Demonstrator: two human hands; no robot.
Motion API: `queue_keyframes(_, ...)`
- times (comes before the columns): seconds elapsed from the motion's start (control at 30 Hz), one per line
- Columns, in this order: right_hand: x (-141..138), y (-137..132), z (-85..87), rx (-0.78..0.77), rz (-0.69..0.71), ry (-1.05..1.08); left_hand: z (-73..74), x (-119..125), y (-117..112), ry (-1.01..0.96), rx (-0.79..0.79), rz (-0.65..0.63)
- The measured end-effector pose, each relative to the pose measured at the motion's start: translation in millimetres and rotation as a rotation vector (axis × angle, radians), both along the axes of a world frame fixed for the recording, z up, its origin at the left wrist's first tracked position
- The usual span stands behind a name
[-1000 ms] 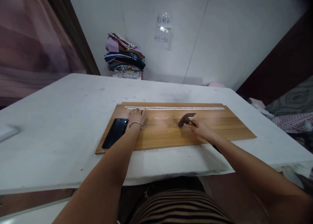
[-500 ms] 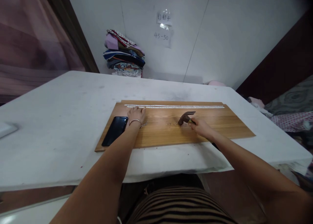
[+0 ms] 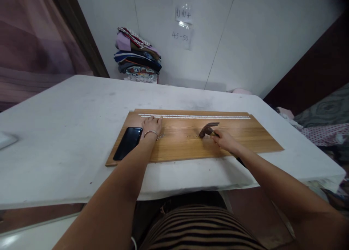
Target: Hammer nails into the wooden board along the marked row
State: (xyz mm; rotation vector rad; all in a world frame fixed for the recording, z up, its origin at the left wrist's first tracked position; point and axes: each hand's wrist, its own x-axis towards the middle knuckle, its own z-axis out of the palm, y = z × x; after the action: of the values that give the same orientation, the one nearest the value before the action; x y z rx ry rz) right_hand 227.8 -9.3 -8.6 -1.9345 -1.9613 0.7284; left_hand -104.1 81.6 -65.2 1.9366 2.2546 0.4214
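A wooden board (image 3: pixel 245 139) lies on the white table (image 3: pixel 68 133). My right hand (image 3: pixel 225 141) is closed round the handle of a hammer (image 3: pixel 207 130), whose dark head rests low over the board near a few small nails (image 3: pixel 191 136). My left hand (image 3: pixel 151 125) lies flat on the board's left part, fingers stretched toward a white measuring strip (image 3: pixel 195 116) along the far edge. A silver bangle sits on that wrist. A black phone (image 3: pixel 128 143) lies on the board just left of my left hand.
A stack of folded clothes (image 3: pixel 137 60) stands against the white wall beyond the table. Paper notes (image 3: pixel 182 24) hang on the wall. A pale object (image 3: pixel 5 140) sits at the table's left edge. Patterned fabric (image 3: pixel 324 133) lies to the right.
The view has tilted slightly, so everything sits a little higher in frame. Both hands and the hammer keep nearly the same places on the board.
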Motion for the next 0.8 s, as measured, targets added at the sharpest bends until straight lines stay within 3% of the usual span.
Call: queue_keyframes(0.8,-4.4,1.7,7.8,-0.009,0.015,-0.061,-1.2,-0.2,1.4,-0.007,-0.008,-0.001)
